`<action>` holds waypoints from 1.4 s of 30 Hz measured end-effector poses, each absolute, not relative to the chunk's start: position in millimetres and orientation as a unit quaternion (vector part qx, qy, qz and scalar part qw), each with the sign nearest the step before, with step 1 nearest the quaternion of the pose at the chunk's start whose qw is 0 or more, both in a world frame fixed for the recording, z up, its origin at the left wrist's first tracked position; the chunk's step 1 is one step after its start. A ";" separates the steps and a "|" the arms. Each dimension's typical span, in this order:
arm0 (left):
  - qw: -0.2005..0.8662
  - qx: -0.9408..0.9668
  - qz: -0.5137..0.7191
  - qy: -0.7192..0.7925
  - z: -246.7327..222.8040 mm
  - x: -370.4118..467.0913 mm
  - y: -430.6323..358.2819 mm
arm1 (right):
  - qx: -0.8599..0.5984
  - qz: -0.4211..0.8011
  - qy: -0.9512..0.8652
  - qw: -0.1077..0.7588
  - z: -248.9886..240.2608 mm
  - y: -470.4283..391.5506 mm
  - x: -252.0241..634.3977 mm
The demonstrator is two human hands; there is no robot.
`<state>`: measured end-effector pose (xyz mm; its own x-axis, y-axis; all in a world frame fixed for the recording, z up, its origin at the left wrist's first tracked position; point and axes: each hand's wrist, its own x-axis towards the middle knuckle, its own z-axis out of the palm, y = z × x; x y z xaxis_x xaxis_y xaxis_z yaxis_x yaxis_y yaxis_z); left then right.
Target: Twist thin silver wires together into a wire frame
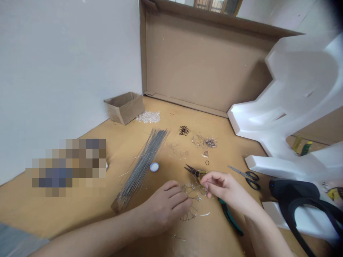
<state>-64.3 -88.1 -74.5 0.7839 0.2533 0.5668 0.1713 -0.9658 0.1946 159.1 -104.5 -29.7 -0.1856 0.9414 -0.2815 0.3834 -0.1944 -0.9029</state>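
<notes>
My left hand [173, 203] is closed, fingers curled at the edge of a bent wire frame [193, 192] of thin silvery wire low over the table. The thumb and fingertips of my right hand [219, 184] are pinched together at a thin wire [204, 188] beside that frame. Under and behind my right hand lie pliers [193, 170] with dark pointed jaws; a green handle [230, 217] shows below the wrist. More bent wire [189, 215] sits just below the left fingertips. The exact grip points are partly hidden by my fingers.
A bundle of straight grey wires [144, 162] and a small blue-rimmed cap [154, 167] lie left. Further back are clear beads [148, 116], a cardboard box [118, 113], black rings [184, 130] and tangled wire pieces [210, 142]. Scissors [248, 175] and white foam [249, 121] stand right.
</notes>
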 end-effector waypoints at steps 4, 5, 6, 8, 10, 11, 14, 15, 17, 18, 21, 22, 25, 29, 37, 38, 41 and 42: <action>0.058 0.942 0.312 0.110 -74.0 -64.2 -87.8 | -0.578 0.511 -0.579 0.264 -29.1 -104.9 159.9; 0.057 0.942 0.312 0.109 -74.5 -64.2 -87.6 | -0.577 0.511 -0.580 0.263 -29.1 -104.9 159.9; 0.057 0.942 0.311 0.108 -75.1 -64.2 -87.5 | -0.575 0.512 -0.582 0.261 -29.2 -105.0 159.8; 0.058 0.943 0.309 0.106 -76.1 -64.3 -87.3 | -0.572 0.514 -0.585 0.256 -29.7 -105.1 159.5; 0.060 0.944 0.307 0.105 -76.3 -64.3 -87.3 | -0.572 0.514 -0.589 0.249 -30.6 -105.4 159.4; 0.061 0.944 0.307 0.104 -76.0 -64.3 -87.4 | -0.573 0.513 -0.590 0.246 -31.1 -105.6 159.4; 0.064 0.945 0.305 0.103 -74.4 -63.8 -87.9 | -0.573 0.515 -0.591 0.242 -32.3 -106.0 160.0; 0.064 0.944 0.305 0.104 -73.8 -63.6 -88.1 | -0.571 0.515 -0.591 0.241 -32.6 -106.0 160.3; 0.065 0.944 0.305 0.106 -73.1 -63.3 -88.5 | -0.571 0.515 -0.593 0.239 -33.0 -106.1 160.9; 0.067 0.944 0.304 0.106 -73.1 -63.2 -88.6 | -0.570 0.514 -0.595 0.237 -33.2 -106.0 161.1; 0.066 0.944 0.305 0.106 -74.1 -63.1 -88.7 | -0.572 0.511 -0.598 0.232 -33.3 -105.9 160.8; 0.065 0.944 0.305 0.106 -74.6 -63.1 -88.6 | -0.573 0.509 -0.599 0.230 -33.2 -106.0 160.5; 0.064 0.945 0.305 0.104 -76.0 -62.9 -88.2 | -0.573 0.509 -0.600 0.229 -32.6 -106.2 159.3; 0.063 0.946 0.301 0.106 -76.3 -62.5 -87.9 | -0.576 0.496 -0.610 0.223 -32.6 -105.1 161.4; 0.072 0.948 0.294 0.102 -81.5 -61.5 -87.2 | -0.672 0.212 -0.687 0.175 -35.8 -95.3 177.3; 0.073 0.948 0.293 0.102 -82.0 -61.4 -87.1 | -0.678 0.190 -0.692 0.161 -36.4 -94.6 177.6; 0.074 0.949 0.288 0.101 -81.6 -61.3 -86.9 | -0.677 0.162 -0.707 0.128 -38.3 -93.9 177.1; 0.074 0.950 0.285 0.102 -81.1 -61.4 -86.8 | -0.674 0.158 -0.711 0.120 -38.9 -93.8 177.1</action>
<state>-61.4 -86.8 -81.1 0.8165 0.2357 0.5271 0.1509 -0.9683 0.1993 177.1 -93.8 -38.9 -0.0621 0.9971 -0.0429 0.9210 0.0407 -0.3874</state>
